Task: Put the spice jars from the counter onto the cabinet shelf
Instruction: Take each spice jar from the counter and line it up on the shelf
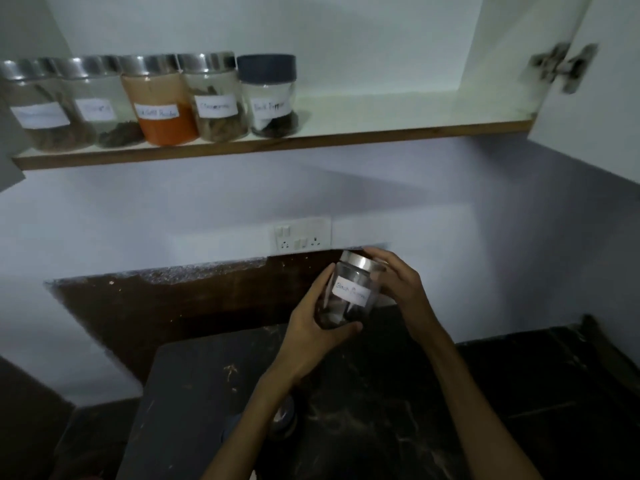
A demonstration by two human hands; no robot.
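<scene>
Both hands, left hand (313, 327) and right hand (401, 285), clasped the jar (349, 296), fingers curled round it; tilted glass could slip before reaching the cabinet shelf (381, 109).

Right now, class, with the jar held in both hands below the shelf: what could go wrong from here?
1. The jar is glass; if either hand's grip slips, it may break on the counter.
2. Five jars crowd the shelf's left end, so setting it too close to the dark-lidded jar could knock that one.
</scene>
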